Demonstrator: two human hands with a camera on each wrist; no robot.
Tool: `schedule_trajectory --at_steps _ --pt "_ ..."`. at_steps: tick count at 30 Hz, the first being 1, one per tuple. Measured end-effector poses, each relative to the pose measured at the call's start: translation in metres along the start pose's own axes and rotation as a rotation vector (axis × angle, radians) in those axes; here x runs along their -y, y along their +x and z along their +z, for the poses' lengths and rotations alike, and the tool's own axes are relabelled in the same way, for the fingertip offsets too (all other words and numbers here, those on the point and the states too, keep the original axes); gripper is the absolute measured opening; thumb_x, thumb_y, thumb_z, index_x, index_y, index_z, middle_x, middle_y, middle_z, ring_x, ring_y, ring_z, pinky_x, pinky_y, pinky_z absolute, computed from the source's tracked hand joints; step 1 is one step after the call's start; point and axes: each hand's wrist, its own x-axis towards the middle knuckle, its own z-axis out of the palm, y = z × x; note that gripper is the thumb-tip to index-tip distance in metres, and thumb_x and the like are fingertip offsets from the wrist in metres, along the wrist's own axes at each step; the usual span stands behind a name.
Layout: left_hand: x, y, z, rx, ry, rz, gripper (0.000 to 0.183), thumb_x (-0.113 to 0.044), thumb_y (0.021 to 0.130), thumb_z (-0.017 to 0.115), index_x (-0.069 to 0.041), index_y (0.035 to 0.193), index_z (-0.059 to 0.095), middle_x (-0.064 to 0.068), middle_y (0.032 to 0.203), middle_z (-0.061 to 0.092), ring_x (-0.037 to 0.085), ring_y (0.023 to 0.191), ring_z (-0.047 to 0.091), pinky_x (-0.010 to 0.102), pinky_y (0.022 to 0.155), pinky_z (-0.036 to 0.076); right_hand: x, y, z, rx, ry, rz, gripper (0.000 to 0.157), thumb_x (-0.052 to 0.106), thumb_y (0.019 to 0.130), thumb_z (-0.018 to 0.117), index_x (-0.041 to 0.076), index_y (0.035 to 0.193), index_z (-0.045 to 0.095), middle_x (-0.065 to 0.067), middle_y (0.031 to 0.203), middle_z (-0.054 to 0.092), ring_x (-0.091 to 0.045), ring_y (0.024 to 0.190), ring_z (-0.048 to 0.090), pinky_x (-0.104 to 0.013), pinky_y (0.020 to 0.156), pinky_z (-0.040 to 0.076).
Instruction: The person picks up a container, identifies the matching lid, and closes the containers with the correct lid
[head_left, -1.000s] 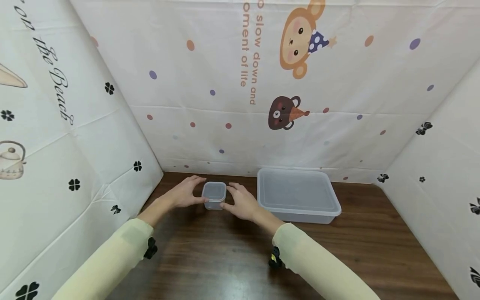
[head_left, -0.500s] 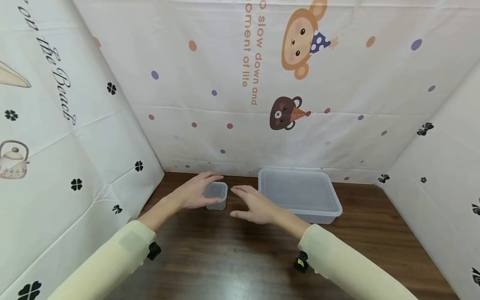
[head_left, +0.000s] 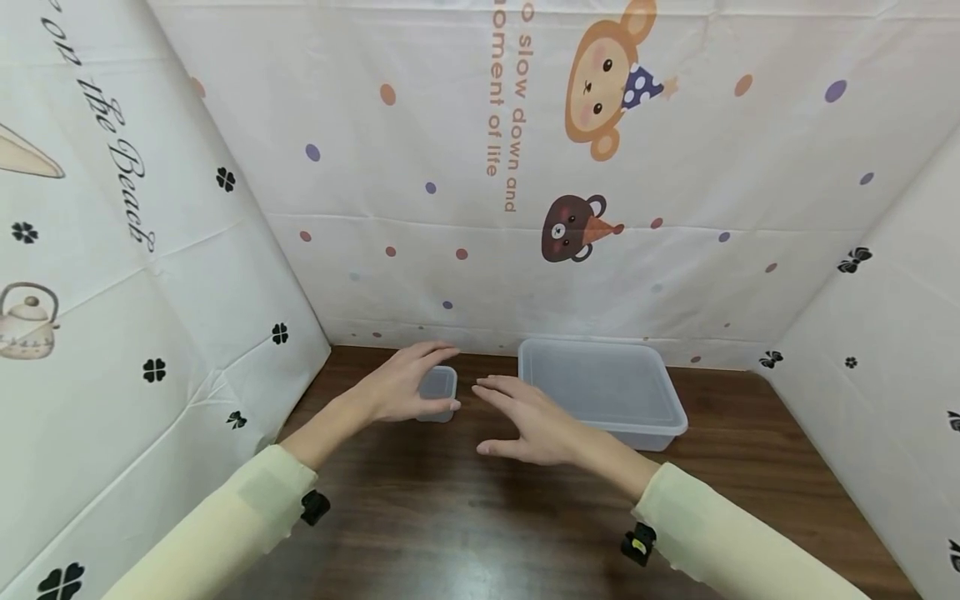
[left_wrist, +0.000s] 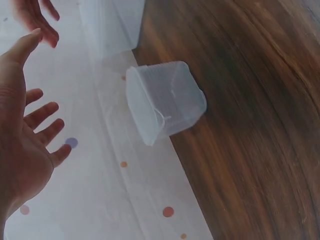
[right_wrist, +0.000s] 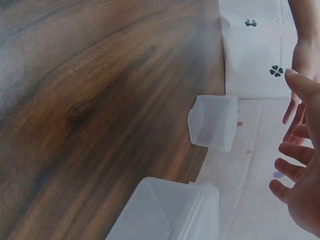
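A small clear plastic food container [head_left: 441,385] with its lid on stands near the back of the wooden table. Over it hovers my left hand [head_left: 405,383], thumb and fingers spread, partly hiding it in the head view. The left wrist view shows a gap between that hand [left_wrist: 30,120] and the small container [left_wrist: 167,102]. My right hand [head_left: 536,421] is raised between the two containers, fingers apart and holding nothing. Just beyond it sits a large lidded plastic container [head_left: 603,383], its near left corner overlapped by the hand.
A patterned white cloth wall [head_left: 420,275] rises directly behind the containers. Similar cloth walls close off the left side [head_left: 187,292] and the right side [head_left: 885,375]. The brown wooden table [head_left: 465,517] extends toward the person.
Both hands have come off the small container. The right hand has drawn back to the right, while the left has lifted and shifted slightly right over it. The containers stay put.
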Motion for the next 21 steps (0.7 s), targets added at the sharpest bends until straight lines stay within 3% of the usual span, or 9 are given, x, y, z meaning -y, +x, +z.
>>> schedule_trajectory --at_steps 5,12,21 --pt "-0.008 0.002 -0.003 -0.012 -0.015 -0.003 0.094 -0.072 0.090 0.070 -0.024 0.165 0.040 0.004 0.166 0.040 0.031 0.150 0.042 0.058 0.118 0.039 -0.003 -0.010 -0.009 -0.027 0.003 0.010 0.088 0.061 0.096 0.071 0.010 0.163 0.043 -0.014 0.164 0.043 -0.036 0.152 0.039 -0.061 0.117 0.039" --pt "-0.012 0.005 -0.009 -0.014 0.045 0.000 0.100 -0.076 0.089 0.067 -0.021 0.167 0.035 0.005 0.169 0.035 0.032 0.153 0.038 0.060 0.120 0.037 -0.015 -0.031 -0.020 -0.074 0.051 0.096 0.089 0.063 0.095 0.072 0.016 0.164 0.041 -0.005 0.169 0.036 -0.031 0.154 0.036 -0.060 0.118 0.039" --pt "-0.011 0.009 -0.030 -0.101 0.087 -0.003 0.097 -0.071 0.091 0.070 -0.021 0.167 0.036 0.009 0.170 0.034 0.035 0.157 0.030 0.062 0.122 0.032 -0.021 -0.052 -0.035 -0.155 0.007 0.137 0.091 0.062 0.095 0.073 0.019 0.166 0.037 -0.007 0.169 0.036 -0.035 0.154 0.035 -0.064 0.117 0.037"
